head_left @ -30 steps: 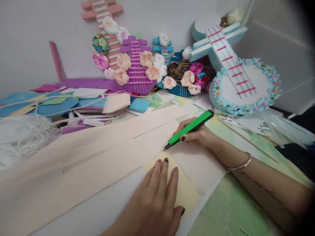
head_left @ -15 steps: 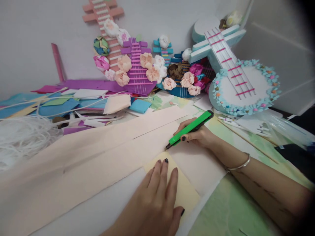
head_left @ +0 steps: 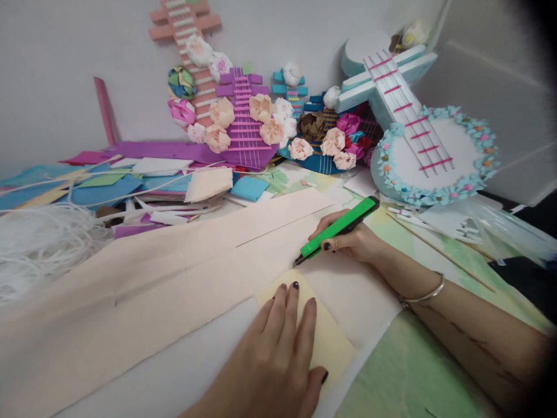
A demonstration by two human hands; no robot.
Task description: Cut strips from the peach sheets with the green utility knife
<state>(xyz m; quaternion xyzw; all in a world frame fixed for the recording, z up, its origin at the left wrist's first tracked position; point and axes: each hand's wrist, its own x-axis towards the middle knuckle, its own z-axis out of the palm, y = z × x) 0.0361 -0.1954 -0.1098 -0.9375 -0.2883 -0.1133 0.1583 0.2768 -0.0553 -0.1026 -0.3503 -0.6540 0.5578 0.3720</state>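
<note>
My right hand (head_left: pixel 350 235) is closed round a green utility knife (head_left: pixel 337 227), its blade pointing down and left. The blade tip is at the upper corner of a pale yellow card (head_left: pixel 333 342), over a large peach paper sheet (head_left: pixel 174 302). Lying flat on the card is my left hand (head_left: pixel 278 354), fingers stretched out and pressing it down. Under the card and peach sheet, a white sheet (head_left: pixel 174 360) shows near me. A straight dark slit (head_left: pixel 282 225) runs along the peach paper above the knife.
Flower-trimmed toy instruments stand at the back: a purple one (head_left: pixel 248 136) and a pale blue one (head_left: pixel 435 151). At left lie a heap of white cord (head_left: pixel 39 249) and coloured paper pieces (head_left: pixel 108 188). A thin wooden stick (head_left: pixel 439 249) lies on the right.
Almost nothing differs. The whole view has shifted very slightly; both hands, the knife and the card keep the same places relative to the paper.
</note>
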